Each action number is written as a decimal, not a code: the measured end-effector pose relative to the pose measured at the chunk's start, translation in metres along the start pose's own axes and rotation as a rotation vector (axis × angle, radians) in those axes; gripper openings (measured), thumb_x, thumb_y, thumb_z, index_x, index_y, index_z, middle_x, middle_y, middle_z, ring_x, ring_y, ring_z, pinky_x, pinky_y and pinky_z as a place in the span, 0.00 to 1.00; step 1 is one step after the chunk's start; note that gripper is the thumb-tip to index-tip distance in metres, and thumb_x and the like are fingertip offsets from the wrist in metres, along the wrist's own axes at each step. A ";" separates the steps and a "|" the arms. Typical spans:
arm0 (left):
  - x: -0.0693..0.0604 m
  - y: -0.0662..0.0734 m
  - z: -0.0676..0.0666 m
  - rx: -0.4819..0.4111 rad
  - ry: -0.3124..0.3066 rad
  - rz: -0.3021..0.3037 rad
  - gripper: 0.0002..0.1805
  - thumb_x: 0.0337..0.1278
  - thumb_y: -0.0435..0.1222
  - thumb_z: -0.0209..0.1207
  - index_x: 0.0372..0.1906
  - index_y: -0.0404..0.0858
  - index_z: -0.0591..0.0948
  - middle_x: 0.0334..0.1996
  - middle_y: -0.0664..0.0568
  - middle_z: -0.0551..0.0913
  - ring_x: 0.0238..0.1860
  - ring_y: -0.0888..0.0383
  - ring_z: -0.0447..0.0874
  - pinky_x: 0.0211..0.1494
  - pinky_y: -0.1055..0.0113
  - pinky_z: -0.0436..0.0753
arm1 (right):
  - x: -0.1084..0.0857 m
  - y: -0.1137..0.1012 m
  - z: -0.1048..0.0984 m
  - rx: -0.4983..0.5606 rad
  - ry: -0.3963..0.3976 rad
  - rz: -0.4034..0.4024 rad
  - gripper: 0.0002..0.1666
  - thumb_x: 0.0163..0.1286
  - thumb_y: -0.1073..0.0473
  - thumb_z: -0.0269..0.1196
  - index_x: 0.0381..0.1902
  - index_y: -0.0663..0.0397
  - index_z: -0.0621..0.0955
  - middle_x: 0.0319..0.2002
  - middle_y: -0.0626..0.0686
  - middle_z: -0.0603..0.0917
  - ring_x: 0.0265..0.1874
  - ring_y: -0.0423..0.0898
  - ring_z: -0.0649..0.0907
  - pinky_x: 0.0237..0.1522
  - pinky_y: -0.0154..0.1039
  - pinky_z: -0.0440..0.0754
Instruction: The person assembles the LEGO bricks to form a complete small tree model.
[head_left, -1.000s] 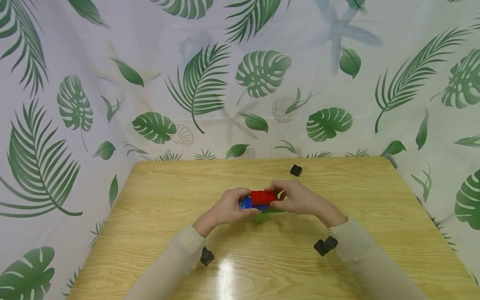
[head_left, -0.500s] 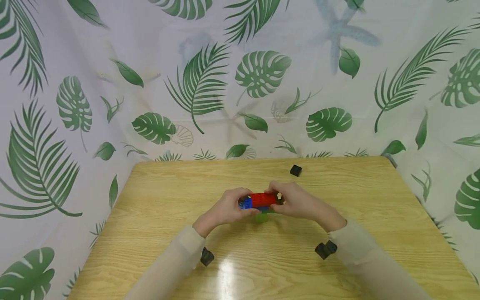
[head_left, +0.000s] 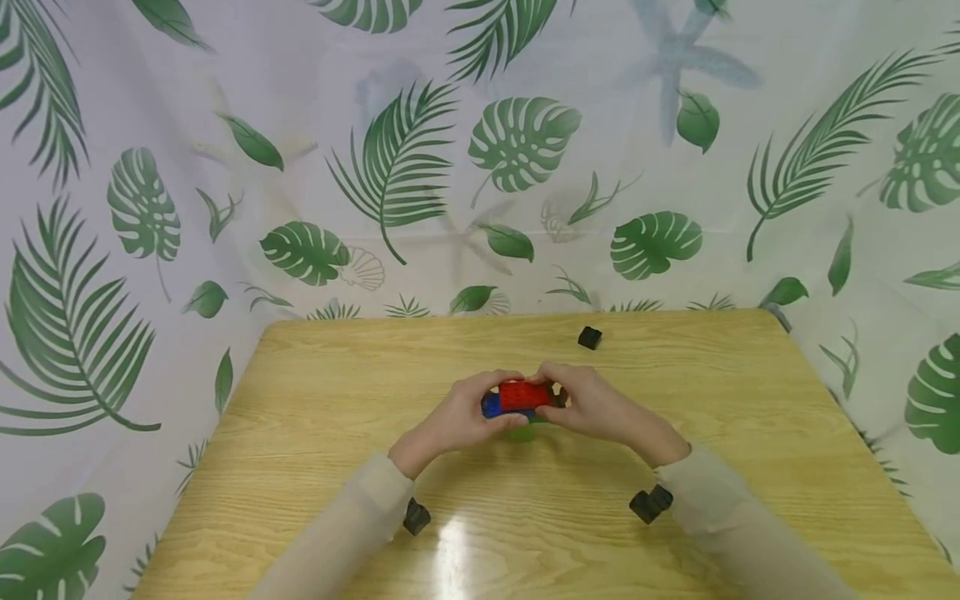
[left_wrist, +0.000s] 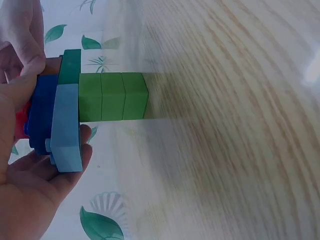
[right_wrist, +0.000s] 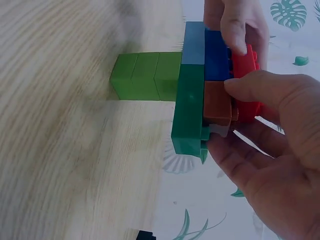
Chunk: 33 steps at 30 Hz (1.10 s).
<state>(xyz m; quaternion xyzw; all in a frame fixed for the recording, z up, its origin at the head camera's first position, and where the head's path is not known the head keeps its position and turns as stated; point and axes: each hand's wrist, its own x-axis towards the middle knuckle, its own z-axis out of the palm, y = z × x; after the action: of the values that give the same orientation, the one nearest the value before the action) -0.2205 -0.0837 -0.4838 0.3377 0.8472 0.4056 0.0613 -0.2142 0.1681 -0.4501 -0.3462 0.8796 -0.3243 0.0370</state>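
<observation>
A toy brick model stands on the table. Its stem is a column of light green bricks (left_wrist: pixel 112 96), topped by a dark green brick (right_wrist: pixel 189 110) and a light blue brick (left_wrist: pixel 66 127) side by side. Above them lie a dark blue brick (left_wrist: pixel 41 112) and a brown brick (right_wrist: pixel 217 100), with a red brick (head_left: pixel 521 395) uppermost. My left hand (head_left: pixel 460 414) holds the model's left end, thumb in front and fingers behind the blue bricks. My right hand (head_left: pixel 600 406) pinches the red brick's right end, its thumb also touching the brown brick's edge.
A small black brick (head_left: pixel 589 337) lies near the table's back edge. Dark wrist cameras (head_left: pixel 651 504) hang by both sleeves. Leaf-printed cloth (head_left: pixel 450 275) surrounds the wooden table (head_left: pixel 337 358) at the back and sides.
My left fingers have slid right, along the back of the red brick. My right hand has shifted slightly, still at the red brick. The model stays in place.
</observation>
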 end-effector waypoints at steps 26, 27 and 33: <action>0.003 0.005 -0.003 0.061 -0.022 0.106 0.23 0.73 0.40 0.66 0.67 0.39 0.80 0.53 0.47 0.89 0.38 0.56 0.86 0.41 0.73 0.82 | -0.003 -0.006 0.005 -0.067 0.065 -0.068 0.17 0.67 0.68 0.74 0.50 0.55 0.81 0.44 0.52 0.89 0.34 0.44 0.82 0.38 0.42 0.85; 0.003 0.006 -0.004 0.069 -0.023 0.112 0.22 0.72 0.40 0.66 0.66 0.38 0.80 0.52 0.47 0.89 0.38 0.56 0.86 0.41 0.73 0.82 | -0.003 -0.006 0.006 -0.075 0.068 -0.071 0.17 0.67 0.67 0.74 0.51 0.55 0.81 0.44 0.52 0.88 0.34 0.43 0.81 0.38 0.40 0.84; 0.005 0.008 -0.007 0.100 -0.049 0.109 0.23 0.72 0.39 0.66 0.66 0.37 0.81 0.50 0.48 0.90 0.35 0.58 0.84 0.39 0.73 0.81 | -0.003 -0.005 0.008 -0.076 0.078 -0.064 0.18 0.66 0.66 0.74 0.52 0.55 0.82 0.45 0.52 0.89 0.35 0.43 0.82 0.39 0.37 0.84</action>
<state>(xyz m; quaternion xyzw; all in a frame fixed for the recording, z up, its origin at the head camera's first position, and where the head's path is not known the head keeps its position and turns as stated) -0.2224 -0.0815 -0.4721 0.3956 0.8450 0.3573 0.0431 -0.2067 0.1634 -0.4538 -0.3622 0.8805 -0.3051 -0.0210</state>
